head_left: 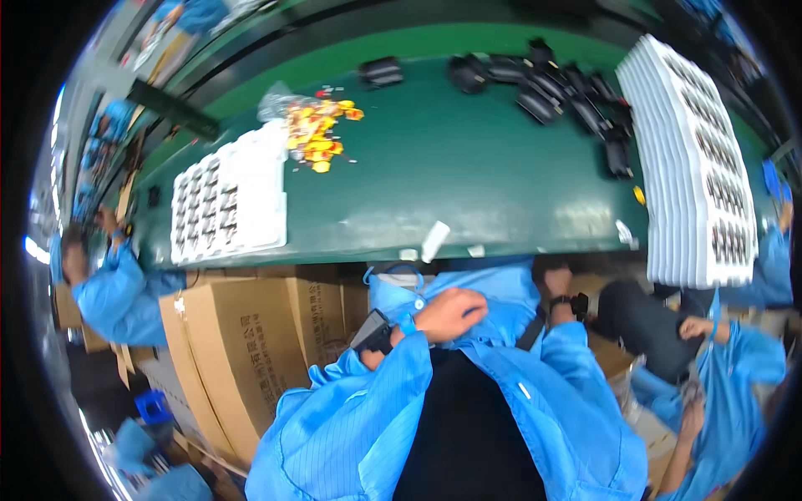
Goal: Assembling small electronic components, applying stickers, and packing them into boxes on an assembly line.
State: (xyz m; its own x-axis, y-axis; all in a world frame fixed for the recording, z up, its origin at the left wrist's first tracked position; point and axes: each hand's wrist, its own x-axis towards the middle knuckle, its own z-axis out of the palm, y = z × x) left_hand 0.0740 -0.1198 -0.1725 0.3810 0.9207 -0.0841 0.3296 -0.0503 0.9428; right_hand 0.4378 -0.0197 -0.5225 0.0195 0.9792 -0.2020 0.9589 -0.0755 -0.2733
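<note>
Over my lap, below the bench edge, my left hand (452, 315) points to the right with loosely bent fingers and holds nothing that I can see. A dark wrist device and a blue band are on that wrist. My right hand (558, 282) hangs just under the bench edge, right of my lap; its fingers are blurred and partly hidden. Nearest to both hands is the green bench top (468, 184). Small white pieces, among them a white strip (434, 241), lie along its front edge.
A white tray of small dark parts (230, 200) and a yellow-orange parts pile (316, 134) lie left. Black housings (551, 90) spread at the back right, beside stacked white trays (689, 167). Cardboard boxes (242, 351) stand below left. People in blue sit on both sides.
</note>
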